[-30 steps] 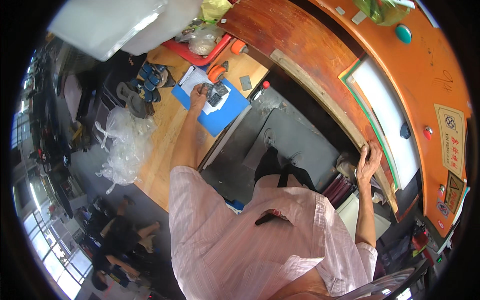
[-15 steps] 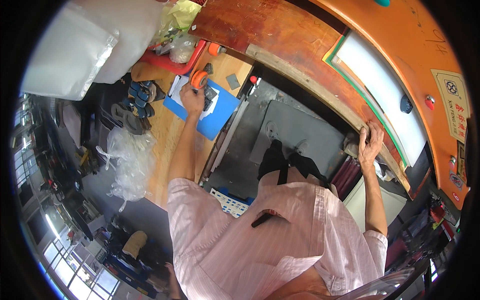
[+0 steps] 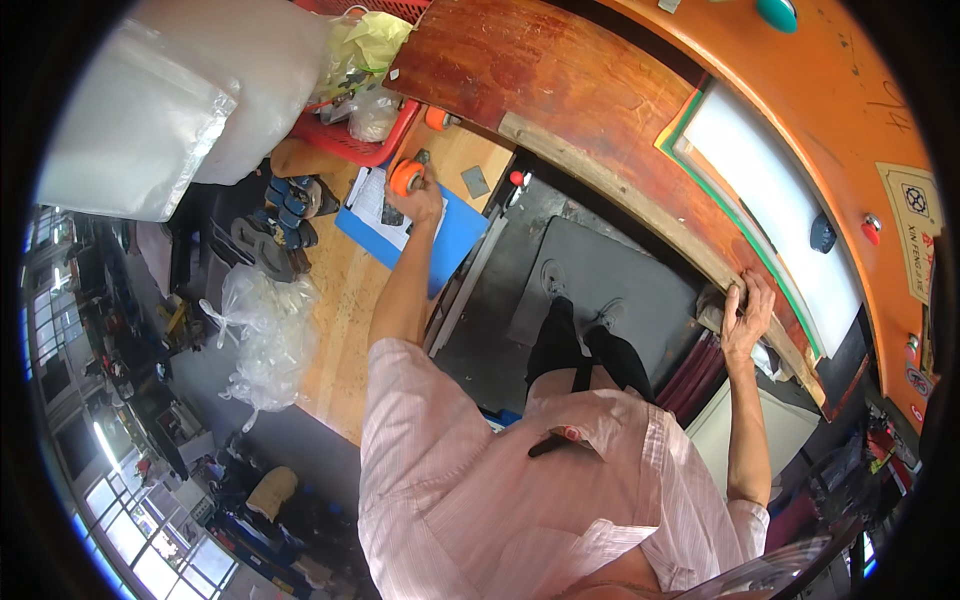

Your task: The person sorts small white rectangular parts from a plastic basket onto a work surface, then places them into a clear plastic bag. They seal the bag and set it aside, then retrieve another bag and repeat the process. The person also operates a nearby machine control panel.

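My left hand (image 3: 416, 204) reaches over a blue clipboard (image 3: 460, 232) with white printed paper on it, close beside an orange wheel (image 3: 407, 177). Its fingertips are partly hidden by the wheel, so whether they grip anything is unclear. A dark patterned piece (image 3: 391, 213) shows on the paper by the hand. On the right, my right hand (image 3: 748, 312) rests with fingers apart over the edge of a long wooden strip (image 3: 620, 197). A small grey flat piece (image 3: 474, 181) lies on the light wooden table (image 3: 340, 372), beyond the clipboard.
A second orange wheel (image 3: 437, 119) stands by a red basket (image 3: 370, 150) of plastic bags. Sandals (image 3: 290, 205) and a clear plastic bag (image 3: 262, 335) lie on the left. An orange machine panel (image 3: 850, 130) and white sheets (image 3: 770, 190) are on the right. A grey mat (image 3: 640, 280) lies underfoot.
The whole view has shifted slightly. My left hand has moved to the right and a little farther away, closer to the orange wheel. My right hand stays on the wooden strip.
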Motion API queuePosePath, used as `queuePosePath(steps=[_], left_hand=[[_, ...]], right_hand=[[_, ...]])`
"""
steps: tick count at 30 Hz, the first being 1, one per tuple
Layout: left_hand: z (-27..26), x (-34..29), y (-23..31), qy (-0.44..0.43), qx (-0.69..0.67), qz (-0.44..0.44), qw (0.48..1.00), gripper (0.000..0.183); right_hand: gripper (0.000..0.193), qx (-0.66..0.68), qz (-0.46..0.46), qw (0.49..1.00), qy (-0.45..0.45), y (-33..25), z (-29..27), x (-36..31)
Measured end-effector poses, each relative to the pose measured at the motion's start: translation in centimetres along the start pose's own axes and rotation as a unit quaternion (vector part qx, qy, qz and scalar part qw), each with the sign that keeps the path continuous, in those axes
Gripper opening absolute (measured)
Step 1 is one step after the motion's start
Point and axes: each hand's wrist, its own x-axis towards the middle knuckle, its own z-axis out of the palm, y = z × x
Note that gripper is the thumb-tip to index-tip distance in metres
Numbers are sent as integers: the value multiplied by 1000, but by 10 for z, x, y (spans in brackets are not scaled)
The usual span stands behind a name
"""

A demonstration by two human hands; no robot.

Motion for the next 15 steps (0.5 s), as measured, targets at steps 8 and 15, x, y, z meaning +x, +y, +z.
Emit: queuePosePath(steps=[8,15], left_hand=[[-125,0,-3,-63,174,99,978,42],[-119,-19,-3,-109,178,79,975,46]], right_hand=[[29,-7,-2,1000,4,3,4,1],[28,-7,-13,1000,10,5,7,1]])
